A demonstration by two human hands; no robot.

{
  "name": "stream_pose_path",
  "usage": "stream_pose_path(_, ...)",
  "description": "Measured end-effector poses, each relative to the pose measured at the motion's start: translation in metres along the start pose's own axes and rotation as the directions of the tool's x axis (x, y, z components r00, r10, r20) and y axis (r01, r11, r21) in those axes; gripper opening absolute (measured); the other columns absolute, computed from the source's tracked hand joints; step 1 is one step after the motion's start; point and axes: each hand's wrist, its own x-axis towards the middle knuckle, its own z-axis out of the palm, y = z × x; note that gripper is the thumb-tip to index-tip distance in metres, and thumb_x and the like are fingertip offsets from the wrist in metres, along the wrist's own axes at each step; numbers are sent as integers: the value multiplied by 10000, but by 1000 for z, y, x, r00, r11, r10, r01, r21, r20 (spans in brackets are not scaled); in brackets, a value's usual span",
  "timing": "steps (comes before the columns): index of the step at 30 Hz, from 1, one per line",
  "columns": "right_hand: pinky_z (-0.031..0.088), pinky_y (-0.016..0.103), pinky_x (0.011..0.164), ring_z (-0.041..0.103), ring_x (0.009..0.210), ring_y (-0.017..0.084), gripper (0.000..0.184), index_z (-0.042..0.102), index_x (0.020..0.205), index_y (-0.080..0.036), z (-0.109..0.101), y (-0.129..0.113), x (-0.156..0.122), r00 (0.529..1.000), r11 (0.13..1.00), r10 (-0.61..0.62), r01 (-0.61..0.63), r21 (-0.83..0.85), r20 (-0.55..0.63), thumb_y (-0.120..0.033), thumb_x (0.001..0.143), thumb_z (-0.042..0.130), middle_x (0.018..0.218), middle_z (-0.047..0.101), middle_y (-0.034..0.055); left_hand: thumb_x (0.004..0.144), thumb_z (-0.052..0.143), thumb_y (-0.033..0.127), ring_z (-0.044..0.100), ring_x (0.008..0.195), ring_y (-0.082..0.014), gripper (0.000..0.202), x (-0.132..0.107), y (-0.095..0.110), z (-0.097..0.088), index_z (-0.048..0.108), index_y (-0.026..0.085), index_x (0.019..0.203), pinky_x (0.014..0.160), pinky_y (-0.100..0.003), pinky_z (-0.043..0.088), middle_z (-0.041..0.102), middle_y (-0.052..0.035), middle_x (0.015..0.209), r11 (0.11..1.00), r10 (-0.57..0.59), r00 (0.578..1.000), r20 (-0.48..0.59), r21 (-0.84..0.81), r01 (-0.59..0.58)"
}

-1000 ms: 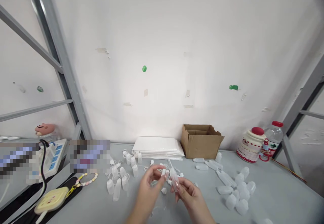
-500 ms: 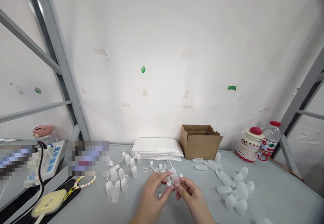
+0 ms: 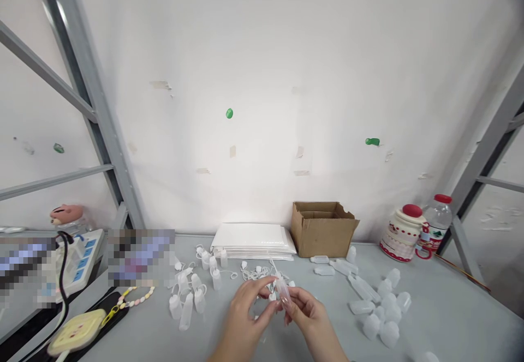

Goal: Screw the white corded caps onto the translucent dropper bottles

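Between my two hands is a small translucent plastic squeeze bottle [image 3: 282, 290], tilted, with a thin white strap at its upper end. My right hand [image 3: 305, 310] grips its body between thumb and fingers. At its upper part, the thumb and index finger of my left hand [image 3: 249, 310] close around the strap or a small white cap [image 3: 272, 296]; which one they pinch is partly hidden. Behind my hands lies a heap of white caps with looped straps [image 3: 257, 271]. Capped bottles [image 3: 186, 312] stand and lie to the left.
Loose uncapped bottles [image 3: 362, 288] lie at the right. A stack of white envelopes [image 3: 249, 239] and an open cardboard box [image 3: 325, 236] stand against the wall. Farther right are a cream jar [image 3: 401, 235] and a plastic bottle with a red cap [image 3: 436, 220]. A power strip [image 3: 88, 258] sits left.
Both hands stay almost in place around the bottle, with only a slight shift of the fingers. The whole view has moved a little.
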Motion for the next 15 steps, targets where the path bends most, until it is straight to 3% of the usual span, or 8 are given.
stream_pose_path(7, 407, 227, 558, 521, 529, 102, 288, 715, 736, -180, -2, 9, -3, 999, 994, 28, -31, 105, 35, -429, 595, 746, 615, 659, 4, 724, 577, 276, 583, 769, -180, 250, 3, 6, -1, 604, 219, 966, 764, -284, 445, 636, -13, 738, 988, -95, 995, 28, -118, 98)
stream_pose_path(15, 398, 199, 541, 520, 517, 84, 291, 715, 692, -160, -2, 26, 2, 997, 967, 57, -68, 245, 51, -417, 567, 771, 578, 634, -1, 722, 575, 295, 588, 757, -182, 246, 1, 0, 3, 598, 217, 955, 760, -286, 445, 652, -17, 747, 982, -98, 995, -16, -162, 94)
